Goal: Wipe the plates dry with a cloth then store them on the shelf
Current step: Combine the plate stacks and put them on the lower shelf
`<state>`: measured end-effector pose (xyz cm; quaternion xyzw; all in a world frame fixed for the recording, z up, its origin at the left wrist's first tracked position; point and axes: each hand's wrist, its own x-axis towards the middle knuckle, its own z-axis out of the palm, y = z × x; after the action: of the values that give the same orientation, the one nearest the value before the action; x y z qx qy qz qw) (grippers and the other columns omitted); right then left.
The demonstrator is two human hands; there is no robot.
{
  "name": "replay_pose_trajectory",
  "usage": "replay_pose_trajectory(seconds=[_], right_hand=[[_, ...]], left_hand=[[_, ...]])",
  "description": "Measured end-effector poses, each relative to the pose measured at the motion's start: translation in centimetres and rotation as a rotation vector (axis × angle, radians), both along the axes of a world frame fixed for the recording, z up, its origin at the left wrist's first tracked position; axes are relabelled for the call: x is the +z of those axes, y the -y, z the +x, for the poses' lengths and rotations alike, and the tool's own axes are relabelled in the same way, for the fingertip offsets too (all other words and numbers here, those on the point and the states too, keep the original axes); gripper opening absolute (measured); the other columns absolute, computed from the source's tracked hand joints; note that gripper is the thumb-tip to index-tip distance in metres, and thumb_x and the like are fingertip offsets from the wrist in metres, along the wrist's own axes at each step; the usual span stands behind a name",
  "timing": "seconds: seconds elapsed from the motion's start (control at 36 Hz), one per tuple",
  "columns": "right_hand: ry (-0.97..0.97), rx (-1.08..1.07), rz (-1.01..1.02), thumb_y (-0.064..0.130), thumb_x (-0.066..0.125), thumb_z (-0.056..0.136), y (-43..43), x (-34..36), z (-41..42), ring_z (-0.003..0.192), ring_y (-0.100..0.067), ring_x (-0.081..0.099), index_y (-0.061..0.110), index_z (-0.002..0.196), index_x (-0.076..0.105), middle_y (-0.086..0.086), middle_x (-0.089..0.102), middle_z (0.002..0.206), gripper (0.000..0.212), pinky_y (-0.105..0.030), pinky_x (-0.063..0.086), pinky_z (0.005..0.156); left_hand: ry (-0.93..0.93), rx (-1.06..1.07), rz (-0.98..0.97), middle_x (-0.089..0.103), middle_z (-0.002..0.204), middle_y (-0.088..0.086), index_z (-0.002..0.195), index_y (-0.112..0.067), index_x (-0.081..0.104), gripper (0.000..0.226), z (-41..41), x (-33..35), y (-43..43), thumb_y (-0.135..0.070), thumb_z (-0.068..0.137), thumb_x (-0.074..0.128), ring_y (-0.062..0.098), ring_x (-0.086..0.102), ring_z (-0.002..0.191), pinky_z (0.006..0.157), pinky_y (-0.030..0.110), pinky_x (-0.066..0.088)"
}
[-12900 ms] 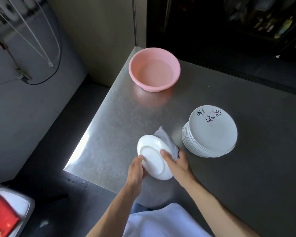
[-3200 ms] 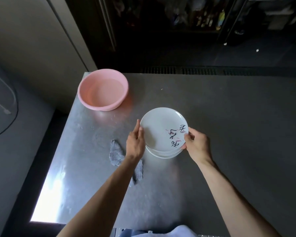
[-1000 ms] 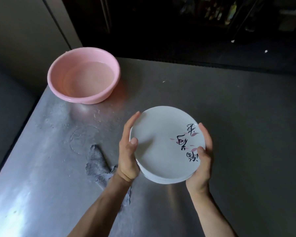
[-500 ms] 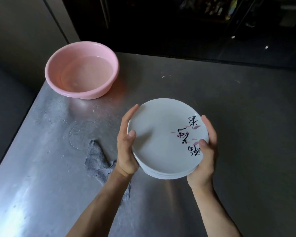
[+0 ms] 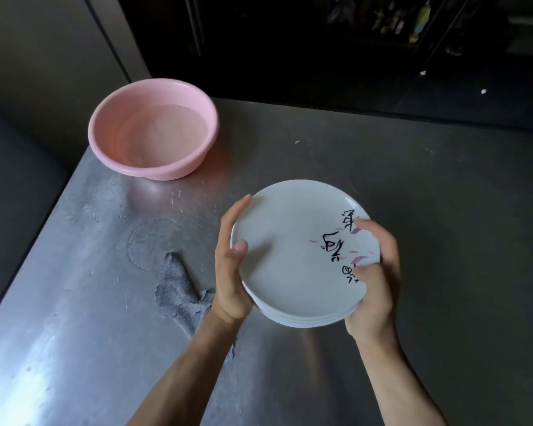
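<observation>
Stack of round white ceramic plates point(image 5: 290, 256) lifted above grey metal table point(image 5: 413, 195), left hand point(image 5: 231, 272) and right hand point(image 5: 374, 281) gripping opposite rims; crumpled grey cloth point(image 5: 179, 290) on table beside left wrist; pink plastic basin point(image 5: 153, 129) at far corner

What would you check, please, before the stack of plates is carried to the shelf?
1. Left hand grips the stack of plates at its left rim: ok.
2. Right hand grips the right rim, thumb on top: ok.
3. Plates nested, none sliding out: ok.
4. Cloth lies on the table, out of both hands: ok.
5. Pink basin stands apart from the stack: ok.
6. Room on the shelf: cannot tell, the background is too dark.
</observation>
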<state>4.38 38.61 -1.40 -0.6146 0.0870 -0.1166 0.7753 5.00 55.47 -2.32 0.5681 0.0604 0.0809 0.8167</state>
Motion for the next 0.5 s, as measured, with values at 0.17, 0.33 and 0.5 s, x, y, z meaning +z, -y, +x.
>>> replay_pose_trajectory(seconds=[0.17, 0.33, 0.5], right_hand=[[0.035, -0.01, 0.016, 0.002, 0.039, 0.067, -0.4, 1.3, 0.1, 0.095, -0.024, 0.06, 0.008, 0.111, 0.058, -0.001, 0.068, 0.103, 0.049, -0.038, 0.048, 0.077], [0.077, -0.017, 0.068, 0.001, 0.039, 0.068, -0.6, 2.5, 0.7, 0.097, -0.03, 0.059, 0.003, 0.114, 0.056, -0.005, 0.065, 0.102, 0.05, -0.043, 0.047, 0.079], [0.115, -0.01, 0.071, 0.012, 0.048, 0.066, -0.8, 3.0, 1.4, 0.099, -0.033, 0.058, 0.008, 0.113, 0.058, -0.014, 0.062, 0.105, 0.048, -0.044, 0.047, 0.08]], left_hand=[[0.031, -0.015, -0.013, 0.053, 0.149, 0.013, 0.143, -0.02, 0.052, 0.063, 0.4, 1.0, -0.3, -0.036, 0.082, 0.049, 0.031, 0.05, 0.137, 0.114, 0.056, 0.039], [0.069, -0.04, 0.028, 0.055, 0.148, 0.009, 0.147, -0.015, 0.048, 0.066, 0.9, 2.6, -0.4, -0.034, 0.083, 0.046, 0.03, 0.052, 0.136, 0.113, 0.057, 0.041], [0.06, -0.092, 0.016, 0.054, 0.149, 0.014, 0.153, -0.003, 0.037, 0.075, 1.2, 3.5, -0.6, -0.031, 0.084, 0.044, 0.028, 0.053, 0.135, 0.105, 0.036, 0.047]])
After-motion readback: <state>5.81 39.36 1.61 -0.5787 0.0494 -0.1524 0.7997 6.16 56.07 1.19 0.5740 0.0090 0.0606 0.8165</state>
